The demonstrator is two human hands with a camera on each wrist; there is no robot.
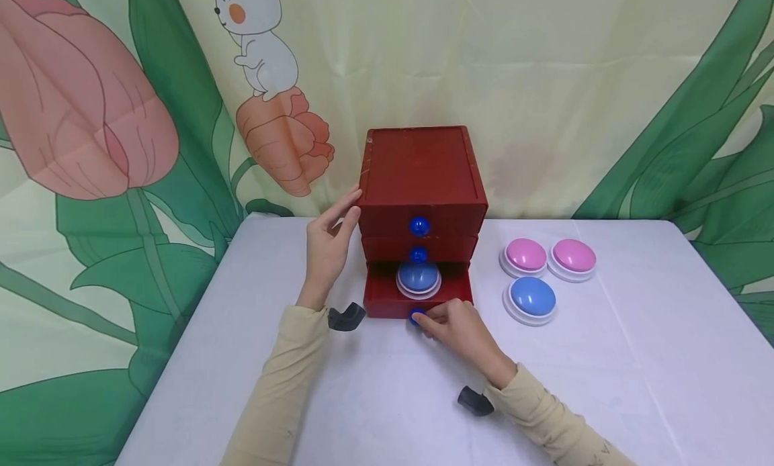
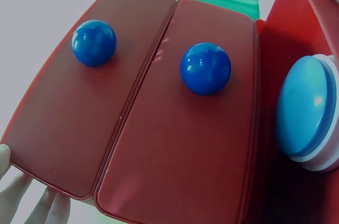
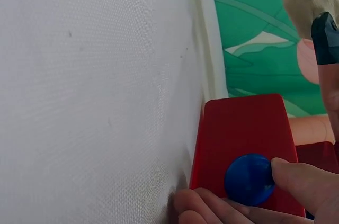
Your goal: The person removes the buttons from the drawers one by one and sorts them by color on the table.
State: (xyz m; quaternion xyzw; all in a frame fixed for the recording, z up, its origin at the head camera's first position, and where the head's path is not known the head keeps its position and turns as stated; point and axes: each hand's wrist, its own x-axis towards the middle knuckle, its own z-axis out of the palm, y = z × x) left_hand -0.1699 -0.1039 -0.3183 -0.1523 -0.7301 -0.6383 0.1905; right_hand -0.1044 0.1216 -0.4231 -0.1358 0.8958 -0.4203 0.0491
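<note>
A dark red three-drawer box [image 1: 423, 167] stands on the white table, its bottom drawer [image 1: 387, 307] pulled out. Inside that drawer sits a blue push-button light [image 1: 418, 278] with a white rim. My right hand [image 1: 462, 332] pinches the bottom drawer's round blue knob [image 3: 250, 179] between thumb and fingers. My left hand [image 1: 329, 241] rests against the box's left side, fingers extended along it near the top front corner. In the left wrist view the upper two drawers are closed, each with a blue knob [image 2: 205, 69], and fingertips [image 2: 55, 208] show at the box's edge.
To the right of the box are two pink push-button lights [image 1: 526, 256] side by side, with another blue push-button light [image 1: 532, 299] in front of them. Behind the table [image 1: 635, 358] hangs a curtain [image 1: 514, 103] printed with flowers and a rabbit.
</note>
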